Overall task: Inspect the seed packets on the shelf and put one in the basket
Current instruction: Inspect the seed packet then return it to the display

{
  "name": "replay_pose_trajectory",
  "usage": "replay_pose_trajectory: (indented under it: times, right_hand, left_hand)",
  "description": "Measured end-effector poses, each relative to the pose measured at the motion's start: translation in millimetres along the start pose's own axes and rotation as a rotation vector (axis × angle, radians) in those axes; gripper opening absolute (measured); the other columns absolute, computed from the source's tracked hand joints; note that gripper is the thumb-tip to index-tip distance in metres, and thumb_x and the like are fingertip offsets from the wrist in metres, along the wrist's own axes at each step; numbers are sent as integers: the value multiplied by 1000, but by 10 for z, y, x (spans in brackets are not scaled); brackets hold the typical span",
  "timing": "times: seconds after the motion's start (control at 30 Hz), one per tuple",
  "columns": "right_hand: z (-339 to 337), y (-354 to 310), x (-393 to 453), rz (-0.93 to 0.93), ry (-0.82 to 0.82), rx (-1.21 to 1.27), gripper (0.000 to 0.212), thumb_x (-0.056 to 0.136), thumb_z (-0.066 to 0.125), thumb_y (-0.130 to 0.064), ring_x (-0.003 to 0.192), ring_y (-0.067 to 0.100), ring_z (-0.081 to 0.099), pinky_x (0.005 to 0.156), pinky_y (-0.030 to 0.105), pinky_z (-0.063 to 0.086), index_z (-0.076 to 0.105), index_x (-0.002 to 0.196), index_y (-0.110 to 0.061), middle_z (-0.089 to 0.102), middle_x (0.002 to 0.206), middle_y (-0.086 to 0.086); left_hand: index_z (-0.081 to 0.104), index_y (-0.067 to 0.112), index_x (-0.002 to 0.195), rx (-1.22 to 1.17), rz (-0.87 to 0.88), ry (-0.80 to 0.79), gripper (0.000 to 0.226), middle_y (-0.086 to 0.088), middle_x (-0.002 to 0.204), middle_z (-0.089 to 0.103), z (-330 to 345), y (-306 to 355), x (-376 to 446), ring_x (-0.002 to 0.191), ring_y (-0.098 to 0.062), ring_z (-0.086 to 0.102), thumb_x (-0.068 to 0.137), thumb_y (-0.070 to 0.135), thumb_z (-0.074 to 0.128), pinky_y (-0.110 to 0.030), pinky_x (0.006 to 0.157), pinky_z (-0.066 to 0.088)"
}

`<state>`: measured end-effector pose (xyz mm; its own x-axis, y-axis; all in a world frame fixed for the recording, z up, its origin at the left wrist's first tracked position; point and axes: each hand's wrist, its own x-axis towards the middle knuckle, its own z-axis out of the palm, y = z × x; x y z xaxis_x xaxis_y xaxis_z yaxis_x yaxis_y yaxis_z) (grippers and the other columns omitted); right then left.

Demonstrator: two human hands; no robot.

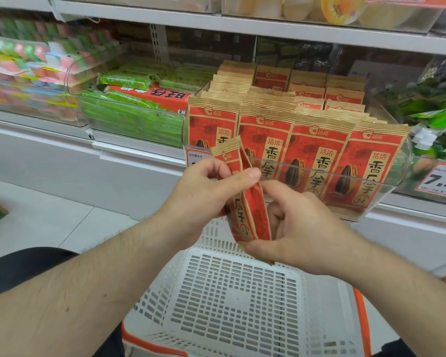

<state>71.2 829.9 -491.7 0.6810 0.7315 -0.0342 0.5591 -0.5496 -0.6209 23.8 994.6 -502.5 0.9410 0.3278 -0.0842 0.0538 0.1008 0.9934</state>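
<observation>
A red and tan seed packet (252, 217), possibly two held together, stands edge-on between my hands, just above the far rim of the white basket (232, 300). My left hand (204, 194) pinches its upper part with thumb and fingers. My right hand (301, 228) grips its lower edge from the right. Behind my hands, rows of the same seed packets (317, 153) stand upright in a clear plastic bin (386, 191) on the shelf.
Green snack packs and a red box (150, 96) fill the clear bin to the left. Pink and green sweets (29, 60) lie further left. A price tag reading 7.9 (440, 180) hangs at the right. The basket has orange trim and stands empty on the floor.
</observation>
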Motion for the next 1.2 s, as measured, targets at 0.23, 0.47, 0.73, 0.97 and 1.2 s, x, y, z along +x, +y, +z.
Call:
replay_pose_trajectory:
  times: [0.23, 0.47, 0.73, 0.97, 1.2]
  right_hand:
    - [-42, 65, 17, -26, 165, 250, 47, 84, 52, -64, 46, 12, 60, 49, 35, 50, 66, 72, -21, 66, 59, 1]
    - [-6, 90, 67, 35, 202, 310, 36, 101, 48, -23, 46, 13, 63, 54, 35, 51, 56, 67, -17, 61, 50, -8]
    - [-20, 108, 96, 45, 147, 401, 34, 104, 46, -16, 49, 21, 63, 55, 35, 51, 59, 77, 0, 65, 60, 3]
    - [-37, 117, 69, 41, 101, 452, 23, 97, 59, -12, 54, 24, 65, 57, 40, 55, 61, 74, -7, 66, 62, 6]
    - [-54, 91, 61, 33, 72, 446, 22, 96, 60, -9, 53, 23, 65, 57, 42, 55, 59, 74, -5, 64, 59, 3]
  left_hand:
    - [50, 18, 68, 19, -41, -186, 34, -1, 69, 60, 9, -41, -9, 65, -16, 60, 75, 8, 82, -34, 68, 51]
    - [53, 18, 67, 22, -87, -284, 19, -13, 82, 63, 21, -69, -17, 88, -35, 65, 69, 21, 72, -46, 82, 51]
    - [55, 14, 80, -44, -168, -344, 20, -7, 74, 67, 18, -75, -12, 85, -28, 62, 71, 24, 69, -44, 77, 49]
    - [57, 9, 97, -79, -162, -287, 35, -10, 77, 67, 16, -28, -17, 88, -33, 62, 67, 26, 66, -48, 81, 49]
    - [57, 12, 92, -67, -150, -275, 25, -11, 80, 67, -14, -58, 17, 88, -32, 63, 72, 22, 68, -52, 86, 48]
